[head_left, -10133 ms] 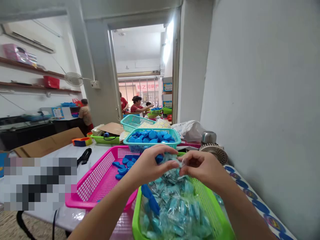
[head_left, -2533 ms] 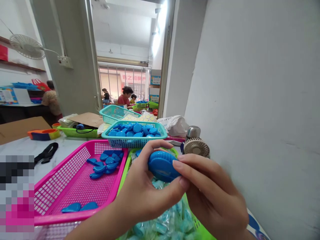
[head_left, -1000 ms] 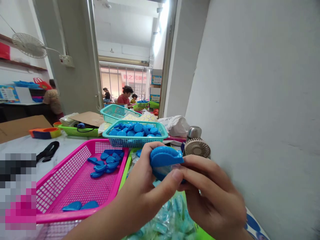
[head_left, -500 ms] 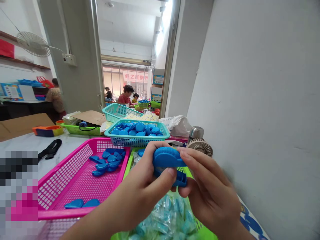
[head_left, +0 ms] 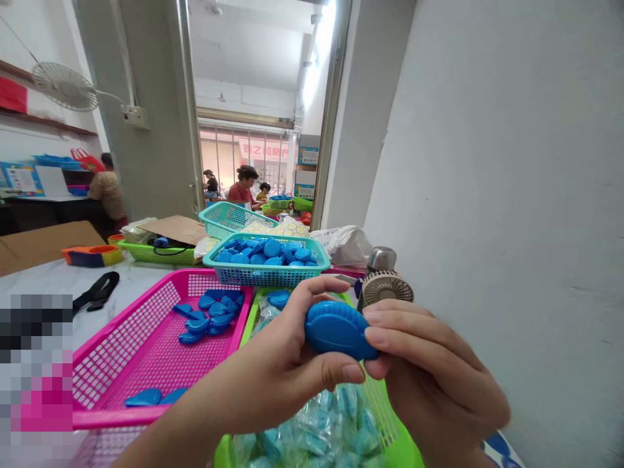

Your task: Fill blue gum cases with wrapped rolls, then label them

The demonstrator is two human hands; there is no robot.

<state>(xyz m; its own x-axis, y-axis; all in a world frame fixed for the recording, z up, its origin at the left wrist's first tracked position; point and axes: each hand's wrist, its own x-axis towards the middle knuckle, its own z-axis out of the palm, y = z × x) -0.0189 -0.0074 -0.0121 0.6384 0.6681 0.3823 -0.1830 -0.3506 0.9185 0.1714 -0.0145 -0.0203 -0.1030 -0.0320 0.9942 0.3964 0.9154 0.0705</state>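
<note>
Between my two hands is a blue plastic case [head_left: 336, 330], shell-shaped with a ribbed upper edge; its two halves look closed together. My left hand [head_left: 292, 364] grips its left end, thumb below and index finger behind the top. At the right end, my right hand [head_left: 429, 370] pinches it with fingertips on the front and the thumb underneath. Below the hands, a lime-green basket [head_left: 404, 439] holds several clear-wrapped light-blue pieces [head_left: 316, 429]. One loose blue case [head_left: 279, 298] lies at that basket's far end.
Left stands a pink basket [head_left: 160, 416] with several blue pieces [head_left: 214, 315]. Behind it, a turquoise basket [head_left: 266, 276] is heaped with blue cases. A small fan [head_left: 387, 288] and a metal flask [head_left: 381, 260] stand near the right wall [head_left: 511, 195]. People sit further back.
The blue case stood open, its lower half hanging down; now the halves are together. Both hands have shifted slightly right, and the right hand sits a little lower.
</note>
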